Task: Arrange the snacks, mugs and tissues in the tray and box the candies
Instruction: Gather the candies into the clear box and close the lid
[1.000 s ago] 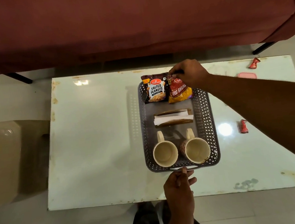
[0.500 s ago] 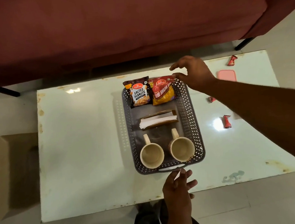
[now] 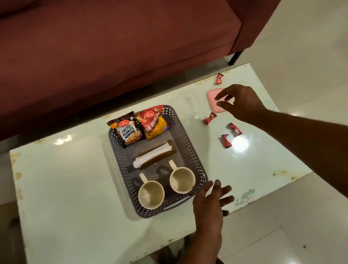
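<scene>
A grey perforated tray on the white table holds a salted peanuts packet, a red bhujia packet, a tissue holder with white tissues and two cream mugs. To its right lies a pink box. Several red wrapped candies lie loose around it: one behind the box, others nearer me. My right hand hovers over the pink box, fingers spread, holding nothing. My left hand is open at the tray's near right corner.
A maroon sofa stands right behind the table, its black leg near the far right corner. The table's surface is stained along the edges. Glossy floor tiles surround it on the right.
My right hand left the bhujia packet and moved right, over the pink box. My left hand has opened and shifted to the tray's right corner. The view turned right.
</scene>
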